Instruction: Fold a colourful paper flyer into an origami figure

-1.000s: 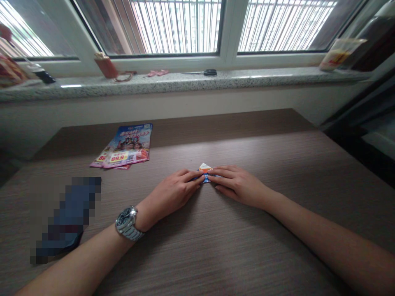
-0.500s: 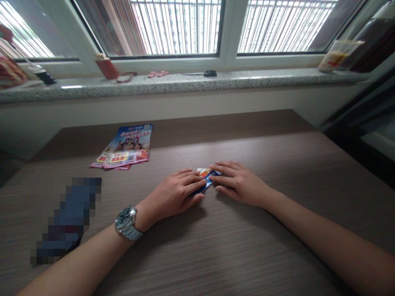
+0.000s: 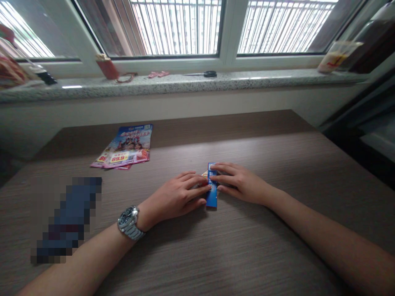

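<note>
A small folded piece of printed paper (image 3: 211, 199) lies on the brown table in front of me, its blue strip pointing up and down the view. From the left, my left hand (image 3: 182, 192) touches it with its fingertips, the fingers spread and lying low. My right hand (image 3: 242, 183) rests fingertips on the strip's upper part from the right, fingers also spread. Part of the paper is hidden under my left fingers. A metal watch (image 3: 130, 222) is on my left wrist.
Printed flyers (image 3: 131, 146) lie at the table's (image 3: 262, 246) back left. A blurred dark blue object (image 3: 69, 218) is beside my left forearm. On the windowsill are a red container (image 3: 107, 67), dark-handled scissors (image 3: 210, 74) and a plastic cup (image 3: 335, 57).
The folded paper has turned from slanting to nearly upright in view, and more of its blue strip shows. My left hand has shifted slightly right.
</note>
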Demonstrator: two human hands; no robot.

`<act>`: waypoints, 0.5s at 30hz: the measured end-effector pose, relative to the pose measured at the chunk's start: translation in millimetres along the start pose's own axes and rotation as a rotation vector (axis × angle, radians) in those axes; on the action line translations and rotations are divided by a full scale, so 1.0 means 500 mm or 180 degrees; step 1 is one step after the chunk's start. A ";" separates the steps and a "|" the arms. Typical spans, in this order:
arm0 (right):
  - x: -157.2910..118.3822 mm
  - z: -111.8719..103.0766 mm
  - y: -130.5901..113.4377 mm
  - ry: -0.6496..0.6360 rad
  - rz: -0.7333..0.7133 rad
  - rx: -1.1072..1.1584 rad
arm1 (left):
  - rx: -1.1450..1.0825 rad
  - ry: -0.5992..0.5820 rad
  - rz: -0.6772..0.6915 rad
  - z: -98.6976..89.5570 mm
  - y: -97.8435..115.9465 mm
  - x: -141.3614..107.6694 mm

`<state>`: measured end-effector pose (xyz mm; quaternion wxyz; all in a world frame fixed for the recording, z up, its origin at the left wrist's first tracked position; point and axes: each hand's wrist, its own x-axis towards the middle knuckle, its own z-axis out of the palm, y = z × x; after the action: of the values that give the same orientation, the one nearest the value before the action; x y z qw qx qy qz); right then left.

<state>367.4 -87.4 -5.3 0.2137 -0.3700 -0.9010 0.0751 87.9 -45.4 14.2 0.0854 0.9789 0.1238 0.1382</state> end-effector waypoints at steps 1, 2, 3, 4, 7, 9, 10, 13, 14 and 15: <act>-0.001 0.001 0.001 -0.0003 -0.0008 -0.0013 | 0.0015 -0.0023 -0.0035 0.001 -0.002 -0.001; -0.001 0.001 0.002 -0.0001 -0.0016 -0.0024 | 0.0006 -0.0047 -0.0058 0.001 -0.003 -0.002; -0.002 0.001 0.003 0.0002 -0.0025 -0.0028 | -0.0014 -0.0062 -0.0073 0.001 -0.003 -0.002; -0.002 0.001 0.003 0.0001 -0.0033 -0.0024 | -0.0037 -0.0075 -0.0083 0.001 -0.003 -0.003; -0.002 0.000 0.001 -0.0023 -0.0054 0.0028 | -0.0043 -0.0091 -0.0096 0.000 0.001 -0.003; -0.002 -0.002 0.000 -0.0044 -0.0061 0.0085 | -0.0023 -0.0128 -0.0084 -0.002 0.004 -0.003; -0.001 -0.002 0.000 -0.0049 -0.0061 0.0111 | -0.0023 -0.0156 -0.0076 -0.003 0.005 -0.002; -0.001 -0.003 0.001 -0.0060 -0.0072 0.0135 | -0.0056 -0.0202 -0.0084 -0.006 0.006 -0.001; -0.002 -0.003 0.002 -0.0067 -0.0076 0.0131 | -0.0072 -0.0202 -0.0092 -0.006 0.006 -0.001; -0.002 -0.003 0.002 -0.0070 -0.0080 0.0127 | -0.0087 -0.0193 -0.0099 -0.006 0.006 -0.001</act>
<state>369.2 -87.3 -4.6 0.2121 -0.3535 -0.9062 0.0944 87.4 -47.9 17.4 0.1046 0.9793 0.1345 0.1088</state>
